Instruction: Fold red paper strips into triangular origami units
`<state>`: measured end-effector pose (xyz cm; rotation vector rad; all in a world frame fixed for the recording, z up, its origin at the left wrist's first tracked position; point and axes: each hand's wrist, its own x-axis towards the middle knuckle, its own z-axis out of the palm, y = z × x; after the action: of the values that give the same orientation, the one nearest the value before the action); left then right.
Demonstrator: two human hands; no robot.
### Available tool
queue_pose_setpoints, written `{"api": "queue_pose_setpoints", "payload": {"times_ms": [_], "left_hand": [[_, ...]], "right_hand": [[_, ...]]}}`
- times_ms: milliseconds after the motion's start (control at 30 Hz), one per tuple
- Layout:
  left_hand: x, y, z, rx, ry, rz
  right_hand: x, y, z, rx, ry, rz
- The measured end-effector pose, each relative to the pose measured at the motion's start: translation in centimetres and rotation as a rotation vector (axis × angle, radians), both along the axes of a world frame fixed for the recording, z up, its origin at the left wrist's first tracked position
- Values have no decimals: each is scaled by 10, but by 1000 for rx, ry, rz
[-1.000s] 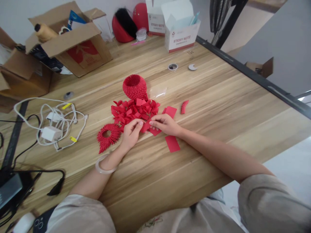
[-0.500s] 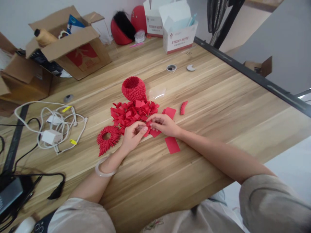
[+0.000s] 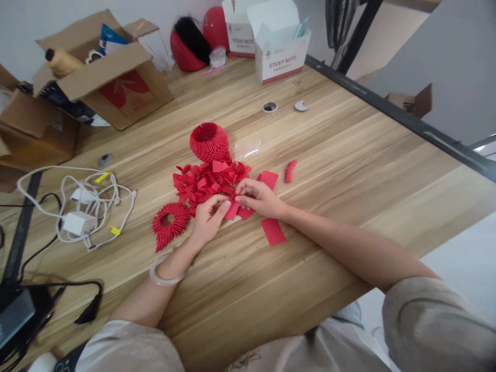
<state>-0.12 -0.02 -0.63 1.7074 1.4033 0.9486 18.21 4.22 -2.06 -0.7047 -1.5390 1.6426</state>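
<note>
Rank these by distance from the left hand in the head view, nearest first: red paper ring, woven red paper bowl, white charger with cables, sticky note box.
From the left hand:
1. Red paper ring, just to its left.
2. Woven red paper bowl, straight beyond the paper pile.
3. White charger with cables, far left.
4. Sticky note box, at the table's far edge.

Bare table (image 3: 349, 170) lies open to the right. Folded paper pieces (image 3: 205, 181) and a paper bowl (image 3: 208, 140) crowd ahead; cables (image 3: 85, 204) clutter the left.
</note>
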Motion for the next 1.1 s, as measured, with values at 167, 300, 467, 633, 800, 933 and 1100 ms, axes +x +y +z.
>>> {"api": "queue_pose_setpoints", "payload": {"times_ms": [167,300,467,633,800,933,1100], "left_hand": [[0,0,0,-6,11,-7],[0,-1,0,-18,21,-22],[2,-2,1,-30,33,-63],[5,-3,4,7,92,-127],[6,-3,4,76,151,-157],[4,-4,3,84,178,-162],[4,-4,3,78,193,-172]], "right_hand": [[0,0,-1,7,9,1],[-1,1,-4,28,-3,8],[-1,2,-7,97,-32,11],[-1,1,-7,161,-61,0],[-1,0,-6,191,-97,9],[-1,0,-6,202,-111,9],[0,-1,-6,214,-124,8]]}}
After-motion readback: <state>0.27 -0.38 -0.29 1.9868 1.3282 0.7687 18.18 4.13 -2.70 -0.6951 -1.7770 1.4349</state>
